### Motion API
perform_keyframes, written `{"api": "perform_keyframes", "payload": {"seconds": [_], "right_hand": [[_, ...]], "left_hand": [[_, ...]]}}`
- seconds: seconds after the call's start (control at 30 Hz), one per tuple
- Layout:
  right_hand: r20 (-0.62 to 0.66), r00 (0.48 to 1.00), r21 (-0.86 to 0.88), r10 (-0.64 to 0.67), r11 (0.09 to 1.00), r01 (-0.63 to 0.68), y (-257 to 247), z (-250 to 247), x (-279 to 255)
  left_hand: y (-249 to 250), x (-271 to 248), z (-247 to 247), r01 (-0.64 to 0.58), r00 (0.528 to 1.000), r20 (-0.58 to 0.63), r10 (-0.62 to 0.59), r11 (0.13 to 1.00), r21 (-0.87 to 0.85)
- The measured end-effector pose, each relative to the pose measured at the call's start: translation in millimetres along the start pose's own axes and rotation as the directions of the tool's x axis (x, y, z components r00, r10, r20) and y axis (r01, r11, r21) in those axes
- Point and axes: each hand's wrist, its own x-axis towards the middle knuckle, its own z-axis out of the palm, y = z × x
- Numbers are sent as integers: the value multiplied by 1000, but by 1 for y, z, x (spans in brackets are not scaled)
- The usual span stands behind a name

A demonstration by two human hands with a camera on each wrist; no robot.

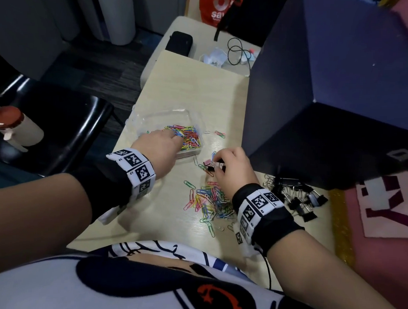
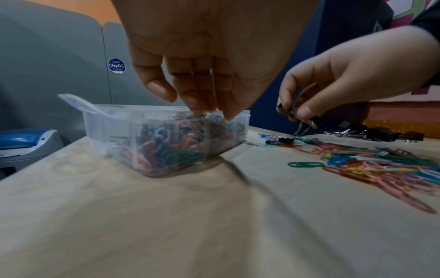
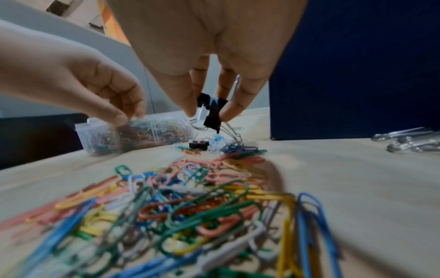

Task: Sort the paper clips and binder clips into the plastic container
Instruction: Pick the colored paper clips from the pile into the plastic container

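Observation:
A clear plastic container [image 1: 153,113] stands on the pale table, its right half heaped with coloured paper clips [image 1: 187,135]. My left hand [image 1: 178,139] hangs over it, fingertips [image 2: 197,105] down among those clips; whether they pinch any is unclear. My right hand [image 1: 219,164] hovers just right of the container and pinches a black binder clip [image 3: 212,111] between thumb and fingers, just above a small black binder clip [image 3: 197,144] lying on the table. A loose pile of coloured paper clips [image 1: 210,200] lies in front of that hand. More black binder clips [image 1: 298,197] lie in a heap to its right.
A dark blue partition [image 1: 316,89] walls off the table's right side. A black chair [image 1: 60,131] and a red-capped bottle [image 1: 12,127] are off the left edge. A black case [image 1: 179,43], a cable and a crumpled white mask lie at the far end.

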Motion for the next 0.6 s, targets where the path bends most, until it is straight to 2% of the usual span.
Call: {"api": "perform_keyframes", "payload": {"seconds": [0.07,0.13,0.23,0.33,0.43,0.6], "right_hand": [[-38,999,50,-14,999,16,1,-4,-5],[-46,999,96,-5,995,10,5,-10,-10],[-35,999,97,6,995,-3,16,-20,-19],[-46,998,79,41,996,-37,33,-32,-28],[-42,984,55,175,983,-173,54,-43,-37],[-60,914,-26,401,915,-403,79,-60,-50]], "left_hand": [[9,-3,-3,-3,998,-57,4,1000,25],[23,-6,-2,-67,994,-87,70,997,36],[44,-5,1,-194,980,-37,196,980,41],[63,3,6,-255,966,59,252,965,55],[75,13,10,-266,958,131,254,961,76],[84,20,16,-231,959,195,207,967,107]]}}
